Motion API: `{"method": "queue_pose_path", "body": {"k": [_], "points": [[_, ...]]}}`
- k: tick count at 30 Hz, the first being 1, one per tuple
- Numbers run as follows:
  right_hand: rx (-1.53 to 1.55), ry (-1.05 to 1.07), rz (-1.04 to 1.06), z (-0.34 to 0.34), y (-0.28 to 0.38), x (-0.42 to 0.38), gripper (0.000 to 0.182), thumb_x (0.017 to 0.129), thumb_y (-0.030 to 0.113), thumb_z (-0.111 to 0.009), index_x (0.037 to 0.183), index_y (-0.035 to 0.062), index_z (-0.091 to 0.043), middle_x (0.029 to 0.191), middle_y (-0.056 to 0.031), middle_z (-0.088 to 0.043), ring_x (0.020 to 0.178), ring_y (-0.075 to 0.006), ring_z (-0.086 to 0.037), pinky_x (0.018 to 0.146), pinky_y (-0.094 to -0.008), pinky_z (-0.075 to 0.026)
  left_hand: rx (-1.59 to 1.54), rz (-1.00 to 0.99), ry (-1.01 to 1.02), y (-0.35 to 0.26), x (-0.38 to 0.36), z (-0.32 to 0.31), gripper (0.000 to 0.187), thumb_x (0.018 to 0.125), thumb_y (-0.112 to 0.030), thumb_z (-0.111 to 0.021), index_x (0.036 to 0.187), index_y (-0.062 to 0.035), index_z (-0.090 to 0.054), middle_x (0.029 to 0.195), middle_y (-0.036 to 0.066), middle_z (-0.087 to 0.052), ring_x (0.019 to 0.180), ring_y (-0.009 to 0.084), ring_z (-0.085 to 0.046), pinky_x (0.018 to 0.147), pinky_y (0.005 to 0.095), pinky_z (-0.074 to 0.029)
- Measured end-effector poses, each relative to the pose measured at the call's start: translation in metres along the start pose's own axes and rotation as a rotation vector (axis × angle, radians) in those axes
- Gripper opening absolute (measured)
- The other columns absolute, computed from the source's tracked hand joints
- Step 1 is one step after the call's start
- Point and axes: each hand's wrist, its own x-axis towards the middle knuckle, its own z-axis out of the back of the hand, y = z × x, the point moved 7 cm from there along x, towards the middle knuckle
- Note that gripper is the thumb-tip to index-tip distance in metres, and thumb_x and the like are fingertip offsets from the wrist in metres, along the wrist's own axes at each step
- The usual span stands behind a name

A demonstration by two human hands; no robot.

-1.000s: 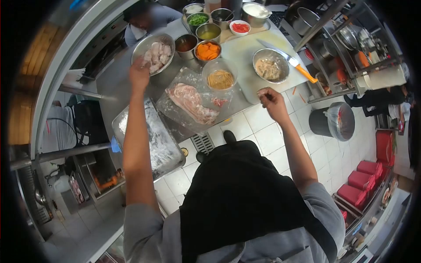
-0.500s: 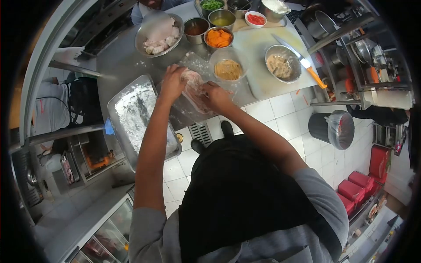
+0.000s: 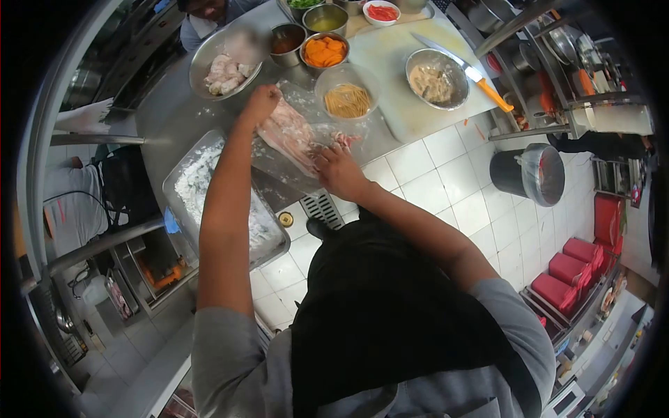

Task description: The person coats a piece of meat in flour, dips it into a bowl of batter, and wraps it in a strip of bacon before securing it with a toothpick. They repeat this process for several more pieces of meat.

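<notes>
A flat, floured piece of raw pink meat lies on a clear plastic sheet near the table's front edge. My left hand grips its far left end, fingers closed. At the near right end, my right hand is closed on the meat's edge, with a few small reddish scraps just beyond its fingers. Left of the meat stands a metal tray of white flour, partly behind my left forearm. Beyond the meat is a clear tub of toothpicks.
A bowl of raw meat pieces stands far left, with a person behind it. Metal tubs hold orange slices and sauces. On the cutting board are a bowl of pale mix and an orange-handled knife. A bin stands right.
My hands have moved further apart, to opposite ends of the meat, and more of its flat surface shows. The whole view has shifted slightly.
</notes>
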Motion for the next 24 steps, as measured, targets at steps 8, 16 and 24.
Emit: {"method": "queue_pose_path", "body": {"k": [8,16,24], "points": [[0.295,-0.155,-0.036,0.022,-0.015,0.050,0.036,0.074,0.007,-0.066,0.109,-0.0025,-0.062,0.110,-0.0235,-0.062,0.103,-0.0422,-0.060,0.092,-0.0476,-0.049,-0.324,0.114,-0.090,-0.007,-0.019,0.016,0.024,0.096,-0.011,-0.062,0.116,0.0025,-0.065,0.096,0.009,-0.072,0.085,0.0142,-0.064,0.078,0.0293,-0.050],[0.294,-0.064,-0.106,0.011,-0.014,0.073,0.040,0.079,0.010,-0.067,0.115,-0.0038,-0.059,0.108,-0.0262,-0.062,0.105,-0.0442,-0.059,0.090,-0.0487,-0.049,-0.099,0.216,-0.001,0.001,-0.037,0.006,0.052,0.080,-0.024,-0.077,0.122,0.0021,-0.063,0.102,0.017,-0.072,0.087,0.0196,-0.068,0.075,0.0328,-0.053],[0.499,-0.109,-0.290,0.019,-0.038,0.027,0.041,0.081,0.012,-0.070,0.118,-0.0006,-0.061,0.107,-0.0242,-0.063,0.103,-0.0419,-0.060,0.086,-0.0465,-0.049,0.180,0.226,0.127,-0.039,-0.031,-0.009,0.058,0.069,-0.029,-0.078,0.119,-0.0023,-0.065,0.115,0.020,-0.069,0.109,0.0360,-0.066,0.093,0.0422,-0.052]]}}
